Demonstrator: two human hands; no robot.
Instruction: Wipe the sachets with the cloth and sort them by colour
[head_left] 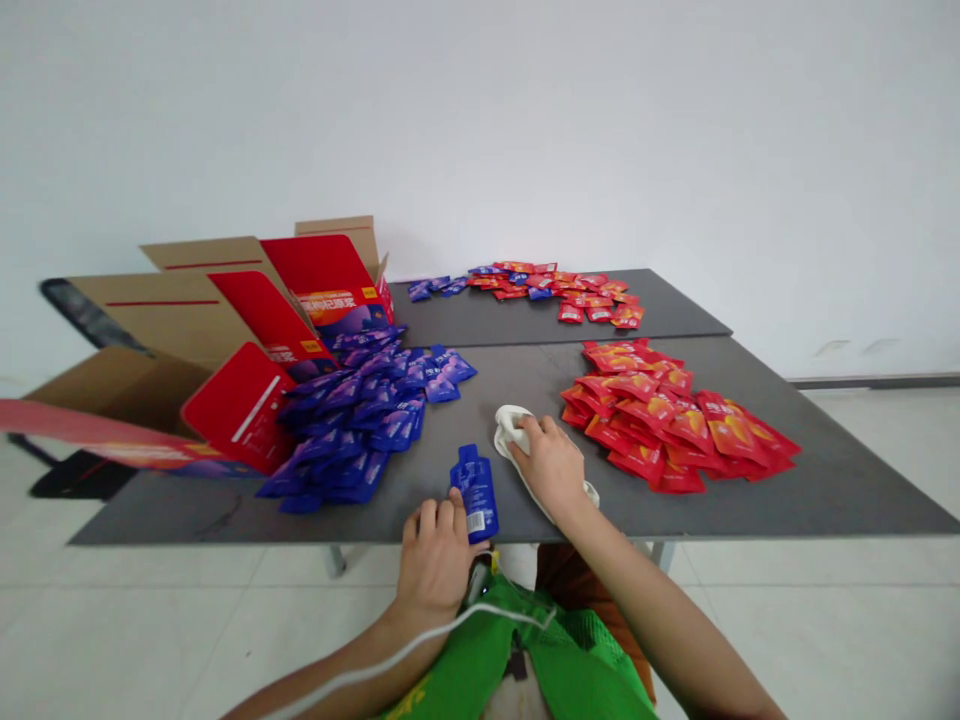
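In the lower middle of the frame, the left hand (pixel 433 558) sits at the near edge of the bench (pixel 517 370), a fingertip on a blue spouted pouch (pixel 474 492); whether it grips or merely steadies it, I cannot tell. Just right of centre, the right hand (pixel 553 462) is closed on a bunched white cloth (pixel 507 428). Outward, blue pouches (pixel 367 420) heap up beside open cartons (pixel 240 410) at left, red sachets (pixel 664 410) pile at right, and mixed sachets (pixel 540 283) lie at upper middle. The lone pouch is so near the edge that slack left fingers or a wide sweep of the cloth could knock it off; a bump could make the red pile slide
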